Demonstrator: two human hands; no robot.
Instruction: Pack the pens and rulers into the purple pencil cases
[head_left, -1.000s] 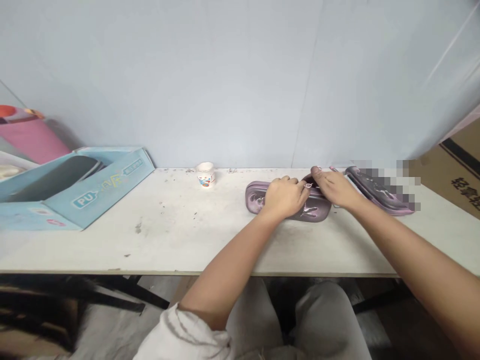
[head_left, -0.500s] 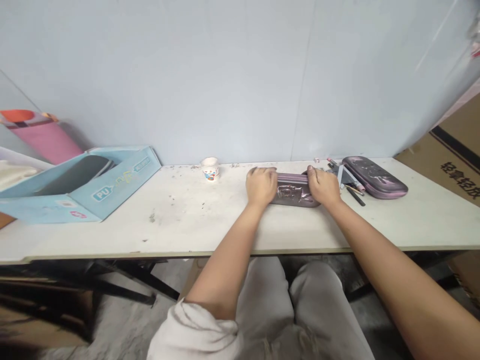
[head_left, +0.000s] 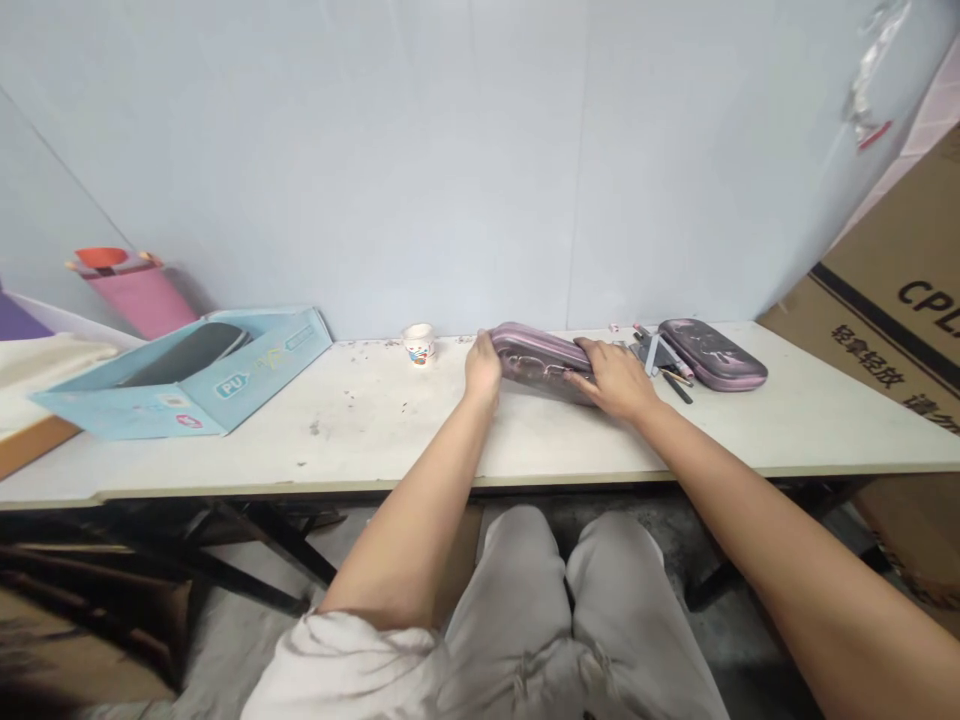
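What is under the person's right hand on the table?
The right hand rests on a purple hard-shell pencil case, whose other end the left hand holds. The case covers that part of the white table, so anything beneath it cannot be seen.

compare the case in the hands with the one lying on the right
The held hard-shell pencil case is tilted, while the other pencil case lies flat on the table. The held one is between the left hand and right hand; the other is untouched. Both are rounded, glossy and mauve-pink.
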